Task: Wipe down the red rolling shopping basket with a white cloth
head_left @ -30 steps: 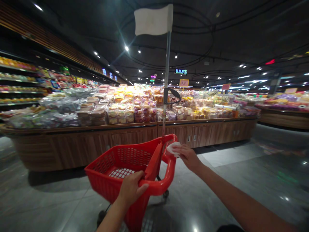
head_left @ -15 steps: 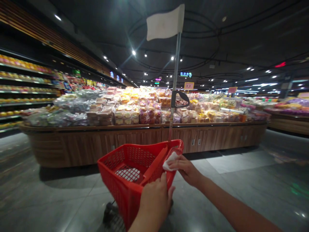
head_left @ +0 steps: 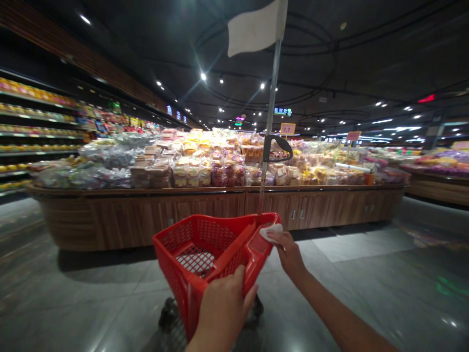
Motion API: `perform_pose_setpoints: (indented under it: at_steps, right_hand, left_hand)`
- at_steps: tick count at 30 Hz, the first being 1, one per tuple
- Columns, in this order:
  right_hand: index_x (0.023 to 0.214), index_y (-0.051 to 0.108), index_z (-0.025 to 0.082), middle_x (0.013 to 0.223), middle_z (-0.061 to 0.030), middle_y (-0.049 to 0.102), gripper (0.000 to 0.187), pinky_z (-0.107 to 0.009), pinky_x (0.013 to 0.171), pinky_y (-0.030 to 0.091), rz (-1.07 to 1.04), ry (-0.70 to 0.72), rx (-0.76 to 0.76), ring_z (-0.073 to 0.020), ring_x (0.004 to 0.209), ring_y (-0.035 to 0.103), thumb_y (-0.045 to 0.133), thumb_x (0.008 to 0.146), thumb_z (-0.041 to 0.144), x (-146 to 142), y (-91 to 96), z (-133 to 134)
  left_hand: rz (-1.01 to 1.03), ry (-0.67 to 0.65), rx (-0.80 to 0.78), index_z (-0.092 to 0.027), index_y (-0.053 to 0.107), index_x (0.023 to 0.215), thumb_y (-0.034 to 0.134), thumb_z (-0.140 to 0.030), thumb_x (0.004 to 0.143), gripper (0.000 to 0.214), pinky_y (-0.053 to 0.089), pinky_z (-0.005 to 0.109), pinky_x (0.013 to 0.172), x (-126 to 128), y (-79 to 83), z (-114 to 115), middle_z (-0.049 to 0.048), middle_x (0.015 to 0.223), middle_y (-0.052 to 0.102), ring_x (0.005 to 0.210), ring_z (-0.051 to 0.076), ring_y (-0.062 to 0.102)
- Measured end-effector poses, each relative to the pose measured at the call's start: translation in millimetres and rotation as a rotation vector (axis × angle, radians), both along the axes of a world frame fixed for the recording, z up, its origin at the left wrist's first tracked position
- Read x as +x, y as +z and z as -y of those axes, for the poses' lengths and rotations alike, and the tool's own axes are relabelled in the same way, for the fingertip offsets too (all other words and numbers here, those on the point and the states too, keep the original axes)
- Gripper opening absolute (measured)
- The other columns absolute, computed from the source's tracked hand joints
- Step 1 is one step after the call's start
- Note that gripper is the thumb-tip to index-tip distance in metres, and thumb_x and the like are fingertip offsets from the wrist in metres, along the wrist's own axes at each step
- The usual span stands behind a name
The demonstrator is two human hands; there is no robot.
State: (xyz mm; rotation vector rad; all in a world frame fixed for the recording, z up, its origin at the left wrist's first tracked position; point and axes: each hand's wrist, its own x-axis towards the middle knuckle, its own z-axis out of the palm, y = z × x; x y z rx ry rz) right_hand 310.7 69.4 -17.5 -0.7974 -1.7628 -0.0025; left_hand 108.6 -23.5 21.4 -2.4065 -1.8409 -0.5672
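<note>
A red plastic shopping cart (head_left: 200, 252) stands in front of me, its basket empty. My left hand (head_left: 223, 308) grips the near end of the cart's red handle. My right hand (head_left: 289, 252) holds a white cloth (head_left: 271, 231) pressed against the far right end of the handle. A metal pole (head_left: 269, 122) rises from the cart's right side, with a white flag (head_left: 254, 27) at its top and a black hook partway up.
A long wooden display counter (head_left: 220, 210) piled with packaged baked goods runs across the view beyond the cart. Stocked shelves (head_left: 36, 127) line the left wall. Another display island (head_left: 436, 173) stands at the right. Glossy grey tiled floor (head_left: 366, 274) surrounds the cart.
The cart has swung so its handle end points more toward me. My left hand moved nearer along the handle. My right hand slid the cloth along the handle's right end.
</note>
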Motion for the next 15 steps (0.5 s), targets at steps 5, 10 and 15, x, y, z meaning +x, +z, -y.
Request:
perform_pose_setpoints:
  at_steps: [5,10,15]
  right_hand:
    - [0.121,0.056,0.031,0.129,-0.0042,0.054,0.043,-0.045,0.096,0.043,-0.315,-0.028,-0.114,-0.0207,0.119,0.046,0.04,0.086,0.011,-33.1,-47.2,26.1]
    - [0.123,0.055,0.028,0.136,-0.0041,0.046,0.037,-0.047,0.103,0.037,-0.468,-0.018,-0.161,-0.0225,0.128,0.039,0.042,0.089,0.019,-71.1,-77.8,48.7]
    - [0.127,0.052,0.018,0.136,-0.009,0.046,0.039,-0.044,0.106,0.034,-0.757,-0.184,-0.269,-0.0225,0.128,0.04,0.041,0.091,0.03,-74.4,-61.6,27.5]
  left_hand:
    - [-0.017,-0.005,0.008,-0.022,0.058,0.106,0.045,-0.04,0.083,0.032,0.048,0.032,0.07,-0.1,0.1,-2.6,0.0078,0.088,0.07,0.08,0.023,0.066]
    - [-0.052,-0.016,0.105,-0.022,0.058,0.104,0.043,-0.042,0.084,0.032,0.047,0.032,0.068,-3.5,-13.3,-9.1,0.0069,0.087,0.07,0.078,0.023,0.066]
    - [-0.079,-0.029,0.133,-0.02,0.058,0.105,0.044,-0.042,0.084,0.033,0.048,0.032,0.068,-5.1,-15.2,-11.2,0.0077,0.087,0.07,0.077,0.023,0.066]
